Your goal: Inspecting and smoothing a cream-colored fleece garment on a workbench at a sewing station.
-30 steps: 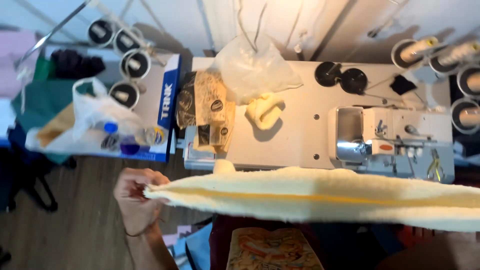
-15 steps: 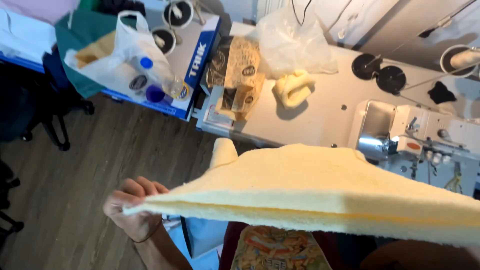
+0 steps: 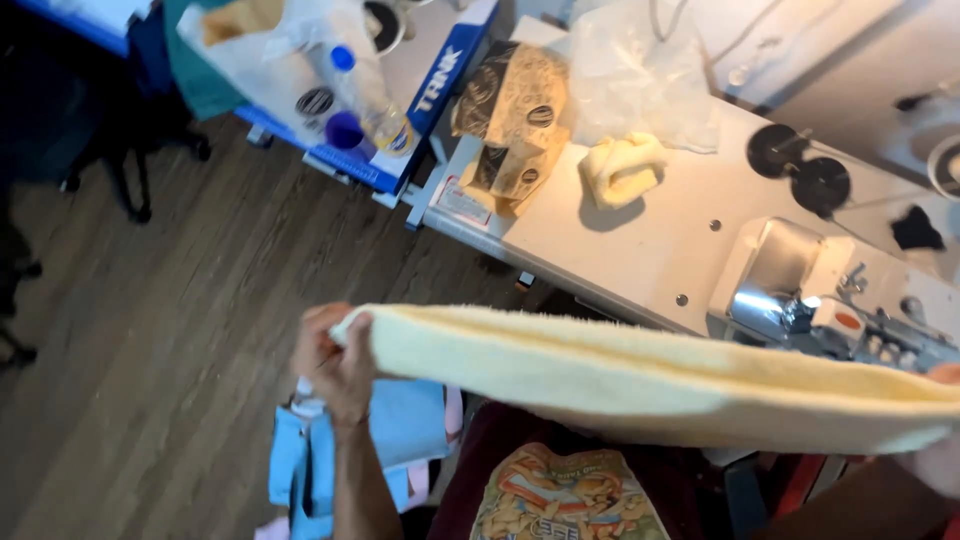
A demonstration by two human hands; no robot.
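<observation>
- Here, a long pale-yellow towel (image 3: 640, 375) is stretched flat and taut in mid-air, held level in front of the person's chest and just short of the desk (image 3: 640, 250); it touches nothing but the hands.
- The cloth looks like soft terry, folded lengthwise into a narrow band, with a faint seam or fold line running along its length; its far end tapers toward the right edge of the view.
- The left hand (image 3: 335, 365) has its fingers (image 3: 355, 335) clenched on the towel's left end, pinching the corner.
- The right hand (image 3: 940, 375) shows only as a sliver at the frame edge, at the towel's other end; whether its fingers are closed on the cloth cannot be told, though the tension in the band suggests a hold.
- The step in hand appears to be straightening or measuring the folded towel between both hands; a next move would likely call for keeping the edges matched while bringing the ends together or lowering the band to the desk.
- Beyond it, on the white desk, sit a sewing machine (image 3: 830, 310), a small rolled yellow cloth (image 3: 620, 170), a brown printed paper bag (image 3: 515, 110), a clear plastic bag (image 3: 640, 80) and two black discs (image 3: 800, 170).
- To the left, a blue-edged box (image 3: 440, 90) holds a plastic bottle (image 3: 365, 95); blue fabric (image 3: 400, 430) lies below over the wooden floor (image 3: 150, 350).
</observation>
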